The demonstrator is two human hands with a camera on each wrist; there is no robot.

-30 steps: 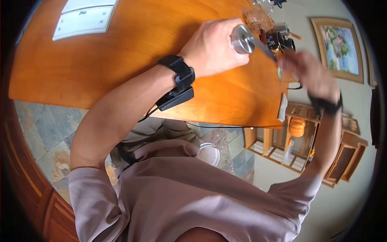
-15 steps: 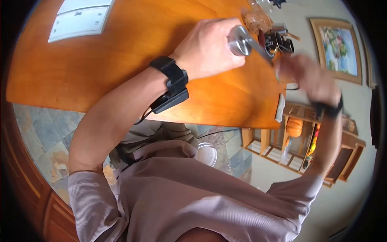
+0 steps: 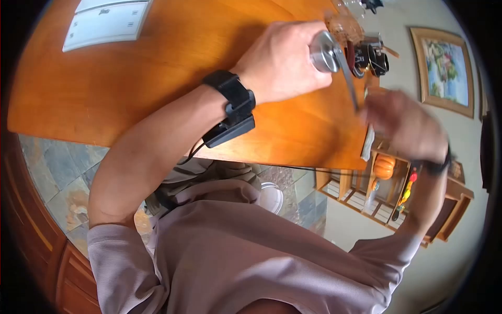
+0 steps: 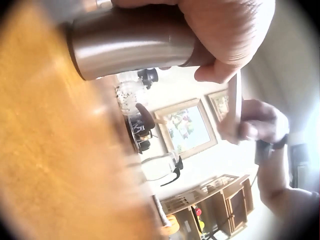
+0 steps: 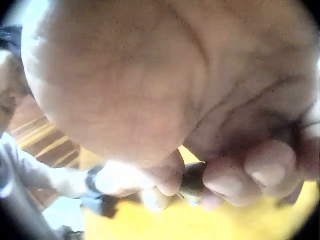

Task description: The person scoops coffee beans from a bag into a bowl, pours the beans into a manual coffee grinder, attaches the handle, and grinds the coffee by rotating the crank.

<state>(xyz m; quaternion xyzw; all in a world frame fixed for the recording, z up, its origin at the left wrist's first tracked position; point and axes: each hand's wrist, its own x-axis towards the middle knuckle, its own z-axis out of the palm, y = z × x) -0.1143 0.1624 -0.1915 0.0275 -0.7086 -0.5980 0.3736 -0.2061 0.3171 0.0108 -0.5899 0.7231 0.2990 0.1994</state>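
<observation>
A silver hand coffee grinder (image 3: 325, 51) is gripped by my left hand (image 3: 285, 63), which wraps round its metal body. The left wrist view shows the grinder's cylinder (image 4: 135, 42) lying sideways in that picture, its base close to the tabletop. From the grinder's lid a flat crank arm (image 3: 350, 86) reaches toward my right hand (image 3: 408, 125), blurred by motion. In the right wrist view, thumb and fingers (image 5: 227, 177) curl round the crank's dark knob (image 5: 192, 177), mostly hidden by them.
Beyond the grinder stand a glass vessel with brown specks (image 3: 345, 29), dark mugs (image 3: 363, 57) and a glass jug with black handle (image 4: 160, 167). A white panel-like object (image 3: 104, 23) lies on the wooden table (image 3: 172, 73). Shelves (image 3: 345, 183) stand past the table's edge.
My right hand has swung the crank round, its arm now pointing more toward my body. The left hand keeps its grip on the grinder in nearly the same place.
</observation>
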